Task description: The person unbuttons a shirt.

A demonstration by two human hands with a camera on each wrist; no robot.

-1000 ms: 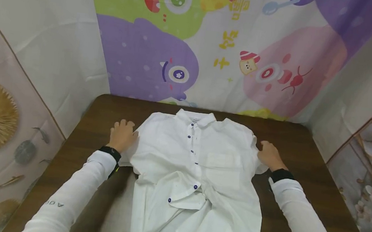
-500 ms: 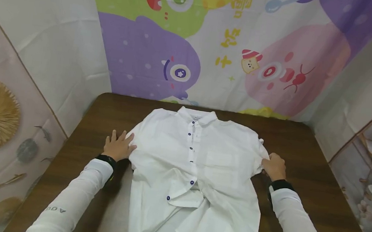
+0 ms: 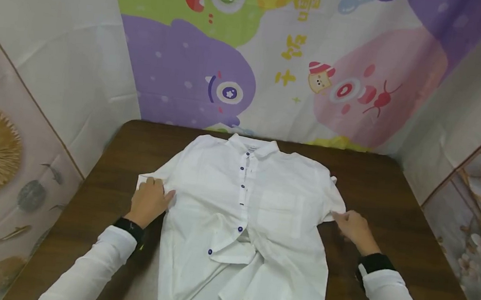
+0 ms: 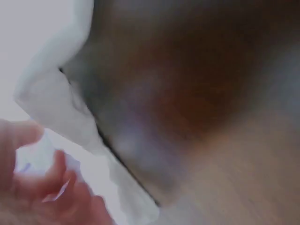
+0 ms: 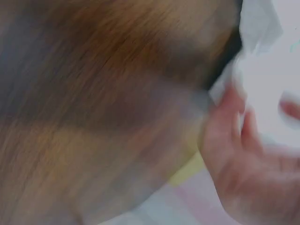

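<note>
On the dark brown wooden desk (image 3: 394, 195) a white short-sleeved button-up shirt (image 3: 255, 220) lies face up, its long axis running from 12 to 6 o'clock, collar pointing to 12, rumpled hem toward the person. At 9 o'clock the left hand (image 3: 149, 201) rests on the shirt's sleeve edge, fingers curled over the cloth and holding it. At 3 o'clock the right hand (image 3: 353, 225) pinches the other sleeve's edge. Both wrist views are blurred, showing only fingers against white cloth and brown wood.
</note>
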